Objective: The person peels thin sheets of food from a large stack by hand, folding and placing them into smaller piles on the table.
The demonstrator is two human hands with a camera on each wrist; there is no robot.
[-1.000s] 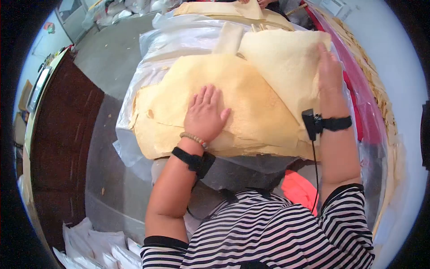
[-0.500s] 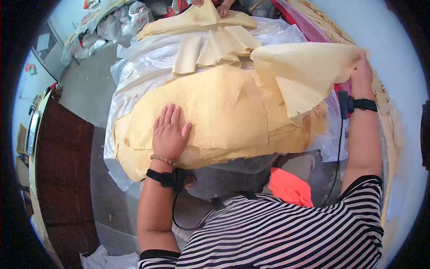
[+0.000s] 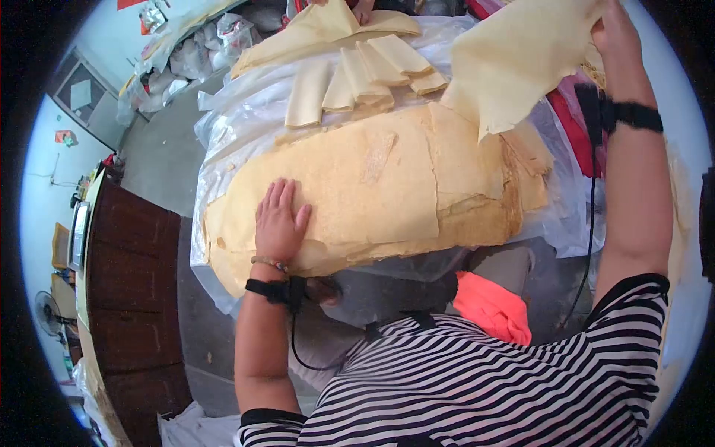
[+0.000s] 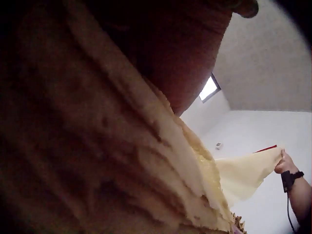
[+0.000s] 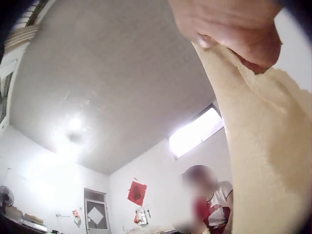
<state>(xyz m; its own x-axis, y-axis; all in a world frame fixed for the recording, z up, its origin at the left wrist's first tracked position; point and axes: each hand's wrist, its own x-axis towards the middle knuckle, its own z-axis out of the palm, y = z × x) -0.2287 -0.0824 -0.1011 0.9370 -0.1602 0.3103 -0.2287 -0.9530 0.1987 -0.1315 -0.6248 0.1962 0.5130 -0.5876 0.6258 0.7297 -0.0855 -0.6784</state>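
My right hand (image 3: 617, 31) pinches the edge of a thin, pale yellow bean curd sheet (image 3: 521, 63) and holds it up at the far right. The sheet hangs down, its lower corner overlapping the pile in the head view. In the right wrist view, bent fingers (image 5: 231, 29) grip the sheet's top edge. My left hand (image 3: 280, 227) lies flat, fingers straight, on the left part of a thick stack of similar sheets (image 3: 357, 186). The stack's layered, ragged side (image 4: 161, 165) fills much of the left wrist view.
Several folded strips (image 3: 307, 93) lie on plastic sheeting (image 3: 249, 123) behind the stack. Beyond them, another person's hands (image 3: 363, 10) handle a further sheet (image 3: 316, 33). A dark wooden cabinet (image 3: 138, 290) stands at left, and an orange cloth (image 3: 491, 309) lies near my lap.
My right hand has lifted the sheet off the stack's right side, up and to the right, baring the layers beneath. The left hand stays flat on the stack. The head view has shifted.
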